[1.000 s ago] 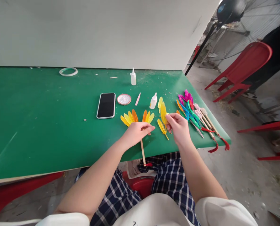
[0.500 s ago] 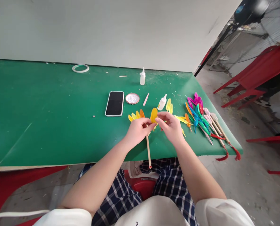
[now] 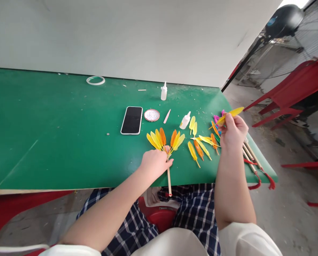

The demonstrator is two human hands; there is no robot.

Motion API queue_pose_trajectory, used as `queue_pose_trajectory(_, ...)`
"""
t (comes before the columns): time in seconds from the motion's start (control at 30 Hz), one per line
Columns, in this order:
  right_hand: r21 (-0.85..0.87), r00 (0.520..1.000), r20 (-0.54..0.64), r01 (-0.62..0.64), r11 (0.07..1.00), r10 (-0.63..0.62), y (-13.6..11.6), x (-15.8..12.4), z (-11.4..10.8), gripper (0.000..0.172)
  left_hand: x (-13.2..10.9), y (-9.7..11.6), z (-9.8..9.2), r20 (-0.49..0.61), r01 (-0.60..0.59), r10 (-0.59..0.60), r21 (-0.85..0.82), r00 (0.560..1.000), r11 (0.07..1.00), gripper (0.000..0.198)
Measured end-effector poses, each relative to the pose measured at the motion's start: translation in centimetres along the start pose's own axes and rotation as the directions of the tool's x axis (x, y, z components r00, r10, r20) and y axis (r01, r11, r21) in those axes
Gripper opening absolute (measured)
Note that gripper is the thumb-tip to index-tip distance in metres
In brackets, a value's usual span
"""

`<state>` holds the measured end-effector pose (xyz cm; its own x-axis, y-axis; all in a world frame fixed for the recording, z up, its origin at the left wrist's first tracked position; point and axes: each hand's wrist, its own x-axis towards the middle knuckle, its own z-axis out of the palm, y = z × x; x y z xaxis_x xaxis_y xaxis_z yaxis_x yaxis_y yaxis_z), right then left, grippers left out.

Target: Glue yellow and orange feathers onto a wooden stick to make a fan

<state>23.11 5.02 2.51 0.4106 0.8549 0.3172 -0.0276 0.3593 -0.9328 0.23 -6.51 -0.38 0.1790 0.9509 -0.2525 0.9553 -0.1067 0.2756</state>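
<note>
My left hand (image 3: 155,164) is closed around the upper part of a feather fan, its fingers partly hidden behind the stick. The fan has a thin wooden stick (image 3: 169,183) pointing towards me and yellow and orange feathers (image 3: 162,136) spreading from a pinkish centre (image 3: 167,149). My right hand (image 3: 232,129), raised over the table's right side, pinches a yellow feather (image 3: 235,111) held nearly level. Between the hands lie loose yellow and orange feathers (image 3: 198,150). A small white squeeze bottle (image 3: 185,121) leans beyond them.
A phone (image 3: 132,121), a round dish (image 3: 151,115), pink tweezers (image 3: 167,116) and another upright bottle (image 3: 163,91) are on the green table (image 3: 68,142). A tape ring (image 3: 95,80) lies near the wall. Finished-looking sticks with red tassels (image 3: 268,180) overhang the right edge.
My right hand has moved away to the right, carrying the yellow feather that was between both hands. My left hand has lowered onto the fan, whose feathers now show more fully.
</note>
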Motion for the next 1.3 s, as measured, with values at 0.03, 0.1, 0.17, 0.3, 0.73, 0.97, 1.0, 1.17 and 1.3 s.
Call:
queue_pose_trajectory(0.03, 0.012, 1.000, -0.029, 0.007, 1.000, -0.007, 0.1, 0.1, -0.5, 0.020, 0.0, 0.0, 0.0, -0.001, 0.001, -0.001, 0.006, 1.000, 1.000, 0.039)
queue_pose_trajectory(0.1, 0.025, 0.996, -0.080, 0.028, 0.999, -0.026, 0.3, 0.1, -1.4, 0.021, -0.1, 0.0, -0.1, -0.005, 0.004, -0.004, 0.018, 1.000, 1.000, 0.032)
queue_pose_trajectory(0.17, 0.002, 0.995, -0.092, 0.046, 0.999, -0.045, 0.4, 0.1, -2.4, 0.020, -0.2, -0.1, -0.4, -0.025, 0.015, -0.014, 0.030, 1.000, 0.999, 0.032)
queue_pose_trajectory(0.3, -0.043, 0.998, -0.055, 0.024, 0.999, -0.026, 0.6, -0.2, -3.7, 0.019, -0.7, -0.2, -1.1, -0.140, 0.036, -0.042, -0.043, 0.989, 0.998, 0.040)
queue_pose_trajectory(0.73, 0.068, 0.988, 0.094, -0.130, 0.989, 0.123, 1.1, -1.2, -1.3, 0.019, 1.0, 0.2, -0.1, 0.046, 0.024, -0.214, -0.994, 0.976, -0.105, 0.021)
queue_pose_trajectory(0.97, -0.138, 0.961, 0.114, -0.235, 0.962, 0.251, 3.0, -0.7, -2.3, 0.026, 1.5, -0.7, -0.6, -0.002, -0.055, -0.293, -0.984, 0.956, -0.172, 0.035)
queue_pose_trajectory(1.0, -0.165, 0.955, 0.116, -0.253, 0.953, 0.273, 3.2, -0.6, -2.6, 0.026, 1.6, -0.8, -0.6, -0.022, -0.076, -0.303, -0.983, 0.953, -0.168, 0.037)
queue_pose_trajectory(1.17, -0.341, 0.901, 0.196, -0.307, 0.889, 0.387, 3.2, -0.7, -3.5, 0.032, 1.9, -0.9, -0.5, -0.066, -0.121, -0.337, -0.982, 0.939, -0.144, 0.038)
queue_pose_trajectory(1.3, -0.554, 0.791, 0.422, -0.162, 0.817, 0.443, 2.7, -1.6, -3.4, 0.040, 2.1, -0.9, -0.5, -0.072, -0.116, -0.338, -0.987, 0.938, -0.112, 0.040)
